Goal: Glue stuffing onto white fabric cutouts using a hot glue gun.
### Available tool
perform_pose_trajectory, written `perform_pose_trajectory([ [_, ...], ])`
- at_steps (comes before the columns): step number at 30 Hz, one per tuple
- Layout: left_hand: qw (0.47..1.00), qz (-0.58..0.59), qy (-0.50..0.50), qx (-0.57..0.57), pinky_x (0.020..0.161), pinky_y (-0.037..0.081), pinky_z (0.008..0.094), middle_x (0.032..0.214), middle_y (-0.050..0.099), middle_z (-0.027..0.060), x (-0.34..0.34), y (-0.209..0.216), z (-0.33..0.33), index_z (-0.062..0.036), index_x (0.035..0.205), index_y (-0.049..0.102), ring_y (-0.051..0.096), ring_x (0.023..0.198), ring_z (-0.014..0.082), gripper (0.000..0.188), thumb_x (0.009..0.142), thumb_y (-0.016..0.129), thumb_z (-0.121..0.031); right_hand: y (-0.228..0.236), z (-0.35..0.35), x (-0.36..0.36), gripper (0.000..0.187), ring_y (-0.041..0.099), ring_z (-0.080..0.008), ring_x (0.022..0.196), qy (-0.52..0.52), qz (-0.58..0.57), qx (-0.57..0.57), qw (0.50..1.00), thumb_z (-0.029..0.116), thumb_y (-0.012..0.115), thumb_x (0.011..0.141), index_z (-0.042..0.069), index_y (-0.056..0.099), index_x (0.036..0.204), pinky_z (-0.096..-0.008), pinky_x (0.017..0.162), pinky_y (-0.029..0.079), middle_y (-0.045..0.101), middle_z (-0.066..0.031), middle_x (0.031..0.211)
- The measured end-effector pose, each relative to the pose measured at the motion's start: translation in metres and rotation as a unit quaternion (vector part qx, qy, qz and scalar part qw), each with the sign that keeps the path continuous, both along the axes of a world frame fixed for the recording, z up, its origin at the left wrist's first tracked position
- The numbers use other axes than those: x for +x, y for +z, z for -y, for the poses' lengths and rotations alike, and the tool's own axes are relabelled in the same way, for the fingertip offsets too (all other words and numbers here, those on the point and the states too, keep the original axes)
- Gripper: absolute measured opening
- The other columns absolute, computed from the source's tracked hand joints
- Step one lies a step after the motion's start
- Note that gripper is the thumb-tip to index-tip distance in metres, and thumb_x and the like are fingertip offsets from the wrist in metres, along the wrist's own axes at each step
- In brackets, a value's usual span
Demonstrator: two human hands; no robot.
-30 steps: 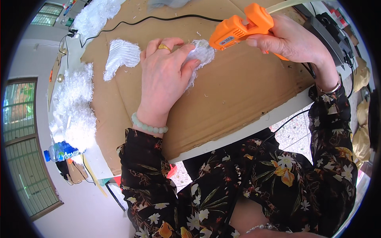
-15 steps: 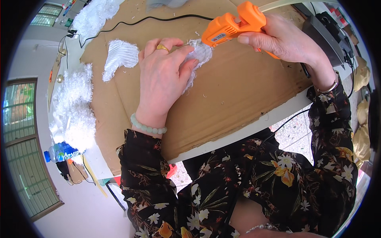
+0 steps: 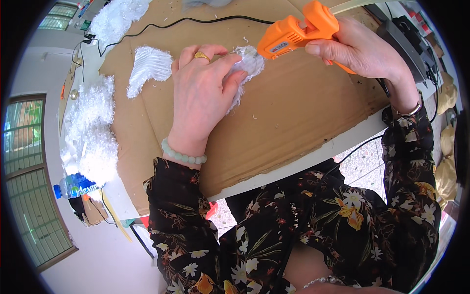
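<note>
My left hand (image 3: 203, 95), with a gold ring and a pale green bead bracelet, presses down on a white fluffy fabric piece (image 3: 250, 62) lying on a brown cardboard sheet (image 3: 293, 122). An orange glue gun (image 3: 298, 32) is gripped in my right hand (image 3: 360, 49), its nozzle pointing left and touching the fluffy piece beside my fingertips. A second white fluffy piece (image 3: 149, 68) lies on the cardboard left of my left hand.
A black cable (image 3: 186, 20) runs across the far cardboard. Heaps of white fluffy material (image 3: 90, 132) sit along the table's left edge, and more lies at the far left (image 3: 117, 14). A blue-labelled plastic bottle (image 3: 73, 186) lies near the corner. Dark equipment (image 3: 406, 44) stands right.
My right hand has brought the glue gun up and leftward, so its nozzle now meets the fluffy piece. My left hand has stayed pressed on that piece.
</note>
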State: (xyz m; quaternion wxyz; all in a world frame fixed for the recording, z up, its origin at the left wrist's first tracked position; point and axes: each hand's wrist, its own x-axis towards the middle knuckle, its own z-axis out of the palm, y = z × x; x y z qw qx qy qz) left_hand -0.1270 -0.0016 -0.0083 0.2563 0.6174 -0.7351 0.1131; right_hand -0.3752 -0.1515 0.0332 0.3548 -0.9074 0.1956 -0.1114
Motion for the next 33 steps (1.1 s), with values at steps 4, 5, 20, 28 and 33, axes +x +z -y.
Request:
perform_pose_trajectory([
  [4, 1.0, -0.005, -0.003, -0.002, 0.085, 0.041, 0.0452, 0.099, 0.064, 0.0027, -0.001, -0.003, 0.002, -0.0131, 0.091, 0.071, 0.054, 0.101, 0.0297, 0.021, 0.071, 0.076, -0.018, -0.001, 0.0, -0.004, 0.044, 0.055, -0.0132, 0.062, 0.002, 0.004, 0.0, 1.0, 0.037, 0.058, 0.096, -0.001, 0.053, 0.118, -0.0267, 0.056, 0.044, 0.054, -0.004, 0.07],
  [5, 1.0, -0.005, -0.004, -0.001, 0.085, 0.041, 0.0452, 0.1, 0.064, 0.0026, -0.001, -0.004, 0.002, -0.0132, 0.091, 0.072, 0.054, 0.101, 0.0296, 0.022, 0.071, 0.076, -0.018, -0.001, 0.001, -0.006, 0.044, 0.054, -0.0129, 0.061, 0.004, -0.015, 0.004, 1.0, 0.038, 0.058, 0.095, -0.001, 0.054, 0.115, -0.0264, 0.056, 0.044, 0.054, -0.0037, 0.07],
  [20, 1.0, -0.015, -0.007, 0.014, 0.089, 0.04, 0.0462, 0.096, 0.065, 0.0016, 0.002, 0.0, 0.001, -0.0128, 0.093, 0.072, 0.055, 0.102, 0.0328, 0.029, 0.073, 0.056, 0.002, 0.003, -0.008, -0.002, 0.044, 0.053, -0.0123, 0.061, 0.017, -0.041, 0.027, 0.999, 0.041, 0.06, 0.094, -0.002, 0.059, 0.099, -0.027, 0.055, 0.043, 0.055, -0.003, 0.068],
  [28, 0.999, -0.04, -0.006, 0.02, 0.091, 0.039, 0.0443, 0.097, 0.065, 0.0046, 0.004, 0.0, 0.0, -0.0114, 0.092, 0.071, 0.055, 0.101, 0.0328, 0.023, 0.072, 0.062, -0.002, 0.007, 0.0, -0.005, 0.043, 0.056, -0.0132, 0.069, -0.008, 0.071, 0.197, 0.978, 0.04, 0.059, 0.094, 0.002, 0.054, 0.112, -0.0274, 0.064, 0.045, 0.058, -0.0043, 0.082],
  [33, 0.998, -0.055, 0.003, -0.002, 0.094, 0.039, 0.0436, 0.096, 0.065, 0.0068, 0.002, 0.002, 0.003, -0.0093, 0.095, 0.067, 0.056, 0.099, 0.0316, 0.026, 0.07, 0.069, -0.006, 0.016, 0.01, 0.002, 0.033, 0.062, -0.0153, 0.071, -0.038, 0.193, 0.261, 0.945, 0.036, 0.053, 0.099, 0.003, 0.056, 0.101, -0.0269, 0.063, 0.051, 0.06, -0.006, 0.083],
])
